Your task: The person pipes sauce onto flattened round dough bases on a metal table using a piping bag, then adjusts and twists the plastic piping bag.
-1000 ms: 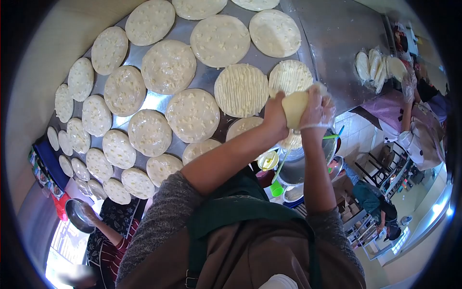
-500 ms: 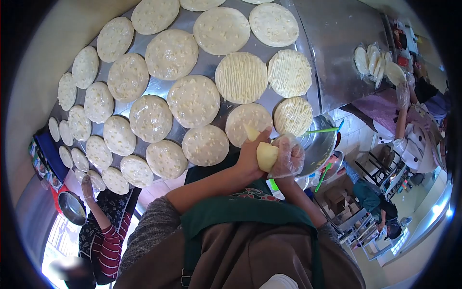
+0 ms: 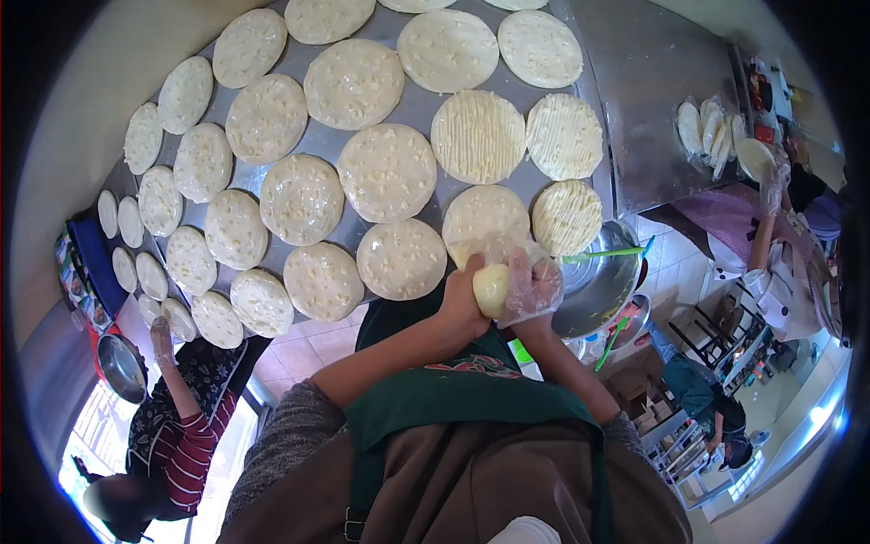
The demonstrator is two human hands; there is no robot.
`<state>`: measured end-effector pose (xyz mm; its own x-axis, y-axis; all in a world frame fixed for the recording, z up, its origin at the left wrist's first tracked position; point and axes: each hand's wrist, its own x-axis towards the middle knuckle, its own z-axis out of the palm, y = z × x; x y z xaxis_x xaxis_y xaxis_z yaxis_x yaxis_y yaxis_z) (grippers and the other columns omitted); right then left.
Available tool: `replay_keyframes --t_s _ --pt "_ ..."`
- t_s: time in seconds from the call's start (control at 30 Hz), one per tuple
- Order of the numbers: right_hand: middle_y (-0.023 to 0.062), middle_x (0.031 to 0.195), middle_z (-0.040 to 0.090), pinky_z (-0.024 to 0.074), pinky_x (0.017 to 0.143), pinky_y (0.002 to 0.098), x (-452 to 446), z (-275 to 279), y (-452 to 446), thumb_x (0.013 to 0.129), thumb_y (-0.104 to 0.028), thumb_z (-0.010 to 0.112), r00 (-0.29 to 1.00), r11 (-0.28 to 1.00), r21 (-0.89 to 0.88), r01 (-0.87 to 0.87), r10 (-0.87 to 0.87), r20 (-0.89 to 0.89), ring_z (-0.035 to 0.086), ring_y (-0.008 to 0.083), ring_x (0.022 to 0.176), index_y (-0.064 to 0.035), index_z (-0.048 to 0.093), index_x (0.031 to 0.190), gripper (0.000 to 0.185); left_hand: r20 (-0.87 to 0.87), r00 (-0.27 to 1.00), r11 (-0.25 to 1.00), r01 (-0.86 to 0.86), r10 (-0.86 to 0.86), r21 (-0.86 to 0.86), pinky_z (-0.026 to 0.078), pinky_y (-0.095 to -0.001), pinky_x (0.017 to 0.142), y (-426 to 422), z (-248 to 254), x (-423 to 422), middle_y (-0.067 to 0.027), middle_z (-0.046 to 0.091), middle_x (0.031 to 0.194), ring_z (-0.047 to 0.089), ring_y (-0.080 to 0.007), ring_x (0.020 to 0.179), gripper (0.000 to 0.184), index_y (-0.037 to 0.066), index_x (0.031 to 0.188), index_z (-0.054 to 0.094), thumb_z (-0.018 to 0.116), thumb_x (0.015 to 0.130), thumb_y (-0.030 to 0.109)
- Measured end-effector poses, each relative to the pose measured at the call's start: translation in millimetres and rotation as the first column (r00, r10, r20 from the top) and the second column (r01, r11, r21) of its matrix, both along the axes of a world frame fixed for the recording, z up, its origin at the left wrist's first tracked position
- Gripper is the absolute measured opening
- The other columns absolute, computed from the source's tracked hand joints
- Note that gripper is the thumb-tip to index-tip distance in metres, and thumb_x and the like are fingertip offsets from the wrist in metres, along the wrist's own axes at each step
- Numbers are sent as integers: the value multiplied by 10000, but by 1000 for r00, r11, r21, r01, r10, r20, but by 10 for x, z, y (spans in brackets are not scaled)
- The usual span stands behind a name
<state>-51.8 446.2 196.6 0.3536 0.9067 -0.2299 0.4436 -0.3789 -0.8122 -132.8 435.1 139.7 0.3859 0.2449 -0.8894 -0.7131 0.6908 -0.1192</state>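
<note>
Both my hands close round a piping bag (image 3: 491, 291) filled with pale yellow cream, held at the table's near edge. My left hand (image 3: 463, 302), bare, wraps its left side. My right hand (image 3: 535, 288), in a clear plastic glove, grips the other side. Just beyond them lies a round flat dough (image 3: 488, 218) dotted with small lumps; my hands overlap its near edge. Piped lines of cream cover the neighbouring dough rounds, one at right (image 3: 567, 218), one behind (image 3: 478, 137) and another (image 3: 565, 137). The bag's tip is hard to make out.
Several dough rounds (image 3: 387, 172) cover the metal table (image 3: 421, 116). A metal bowl (image 3: 594, 304) with a green-handled tool (image 3: 603, 255) stands right of my hands. At left, a co-worker's gloved hand (image 3: 161, 337) is near small rounds; another co-worker (image 3: 770, 236) holds a round at right.
The view has shifted, so the table's rounds appear further right. Both hands stay on the piping bag, now nearer the plain round's front edge. The left co-worker's head has come into view.
</note>
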Motion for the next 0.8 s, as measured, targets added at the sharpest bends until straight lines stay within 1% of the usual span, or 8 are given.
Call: replay_keyframes --t_s 0.07,0.2,0.3,0.4,0.5,0.63,0.77,0.8 --pt "89 554 561 387 449 308 21 35 -4 841 -197 521 969 987 55 -153 139 204 510 116 501 9 585 684 267 10 1000 1000 22 -22 13 483 -387 758 -55 -61 -13 -132 597 889 598 -255 842 344 22 1011 521 410 890 324" --pt "136 559 555 385 448 341 16 15 261 818 -240 547 951 989 -49 141 -149 -272 527 176 496 13 555 637 312 207 976 978 -105 67 177 497 -378 656 285 -119 57 -126 581 808 614 -252 747 296 -3 973 490 434 878 273" --pt "113 520 522 374 441 353 118 -75 -18 815 -250 551 957 994 -28 -101 105 271 506 205 466 11 569 630 320 123 991 994 -69 58 86 497 -380 638 -11 -117 55 -129 582 810 613 -254 736 295 -2 958 496 439 875 275" --pt "93 528 487 350 441 389 -9 -43 -234 772 -191 563 986 995 -38 95 -99 -131 479 253 469 5 597 794 200 -11 999 999 37 -36 10 499 -389 636 -194 57 3 -130 584 815 614 -259 732 290 -1 952 498 442 873 272" --pt "84 562 467 324 444 417 223 -120 -84 703 -133 560 625 858 96 -505 287 726 459 285 492 -5 549 1015 337 147 987 992 -73 57 101 500 -392 641 15 -129 80 -129 587 831 614 -260 740 296 -2 967 500 443 871 272" --pt "109 599 503 337 459 419 278 -141 15 715 -138 548 653 853 104 -511 306 693 479 290 518 4 543 1020 336 235 971 978 -87 41 188 498 -384 670 151 -117 122 -131 588 856 612 -257 770 287 1 952 502 414 878 264" --pt "164 608 564 367 465 383 19 20 -292 822 -235 535 986 990 -17 143 -144 -88 525 270 516 30 602 730 289 -18 995 985 104 -103 139 496 -383 694 -201 150 19 -127 585 868 609 -253 799 272 13 934 509 415 873 261" --pt "144 599 536 353 445 396 63 57 -272 797 -148 543 999 998 -43 41 -41 -14 502 272 500 15 586 816 170 -24 998 997 63 -62 39 497 -372 672 -200 147 52 -125 585 840 610 -248 777 271 20 925 515 417 874 267"
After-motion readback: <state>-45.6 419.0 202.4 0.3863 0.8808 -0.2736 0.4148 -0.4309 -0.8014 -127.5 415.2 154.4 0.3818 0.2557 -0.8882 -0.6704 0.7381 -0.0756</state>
